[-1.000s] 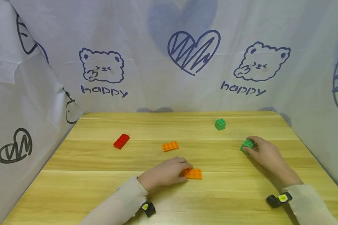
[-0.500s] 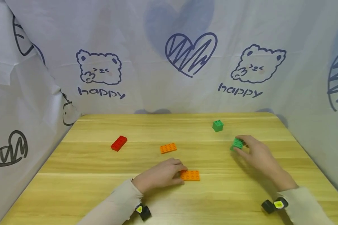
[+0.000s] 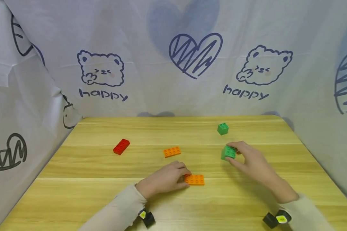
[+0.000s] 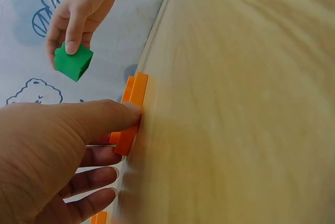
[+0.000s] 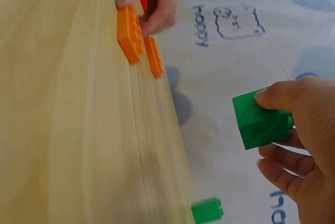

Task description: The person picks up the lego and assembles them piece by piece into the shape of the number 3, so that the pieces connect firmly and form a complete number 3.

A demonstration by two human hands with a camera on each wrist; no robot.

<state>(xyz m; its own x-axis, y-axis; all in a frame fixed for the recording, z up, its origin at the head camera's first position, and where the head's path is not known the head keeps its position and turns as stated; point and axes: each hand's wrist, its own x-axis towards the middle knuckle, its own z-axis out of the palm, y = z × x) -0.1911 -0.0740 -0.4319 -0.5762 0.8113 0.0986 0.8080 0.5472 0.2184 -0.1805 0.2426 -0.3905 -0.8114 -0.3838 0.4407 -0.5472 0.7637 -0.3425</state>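
In the head view my left hand (image 3: pixel 164 180) pinches the left end of a flat orange building brick (image 3: pixel 196 180) that lies on the table. The left wrist view shows the thumb against the near long side of this brick (image 4: pixel 135 110). My right hand (image 3: pixel 255 165) holds a green square building brick (image 3: pixel 228 152) between thumb and fingers. This green brick (image 5: pixel 259 122) is up off the tabletop in the right wrist view, studs turned toward the palm side. Farther back stands a second green brick (image 3: pixel 223 129), apart from the hand.
Another flat orange brick (image 3: pixel 172 152) lies behind the left hand. To its left is a red brick (image 3: pixel 121 147), set at a slant. The wooden table (image 3: pixel 84 199) ends at a white printed cloth (image 3: pixel 150 77) at the back and sides.
My right hand has carried the green brick leftward, toward the orange brick, and lifted it. The left hand keeps its hold on the orange brick. The head view has shifted slightly.
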